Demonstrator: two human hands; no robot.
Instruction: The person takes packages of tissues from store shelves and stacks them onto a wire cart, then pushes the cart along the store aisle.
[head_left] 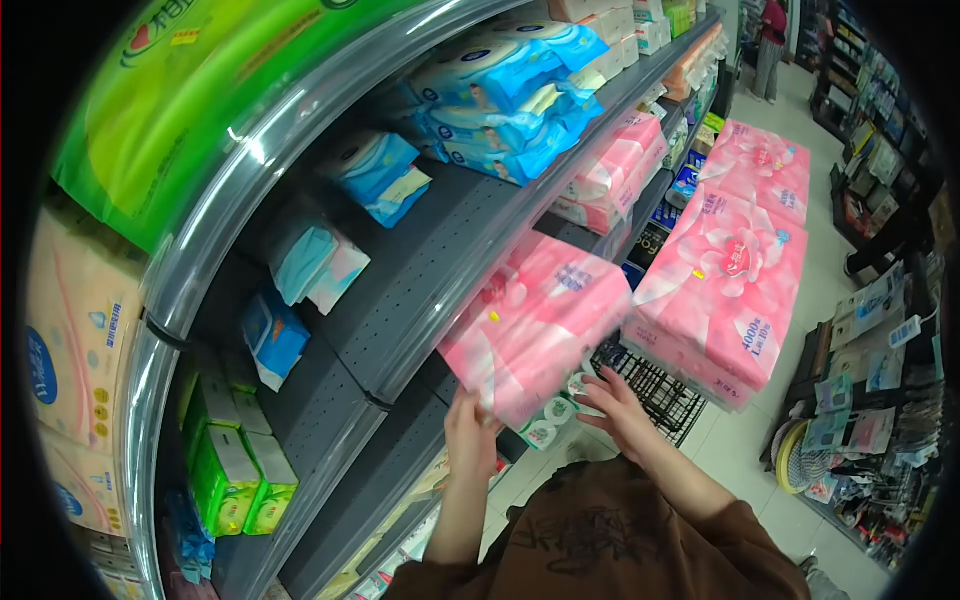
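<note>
The left hand (470, 437) is meeting the near lower corner of the pink tissue pack (537, 322), its fingers bending against the wrap; whether they are truly gripping cannot be told. The right hand (617, 408) is hovering with fingers spread, holding nothing visible, just beside the pack's near right side; any contact is unclear.

The pack is lying tilted in front of the person, beyond and above the left hand and up to the left of the right one, its far left side running along the dark shelf (395, 300)'s clear edge. It is probably being light for its bulk, soft and squeezable, slightly slick in its film and hard to break. Broad palms on opposite sides, or one underneath, are likely serving better than a pinch at the film.

Beyond it, the green-and-white rolls (545, 424) are showing below, two larger pink packs (728, 265) are lying over the black wire cart (668, 395), and blue wipes packs (500, 110) are sitting on the shelf.
</note>
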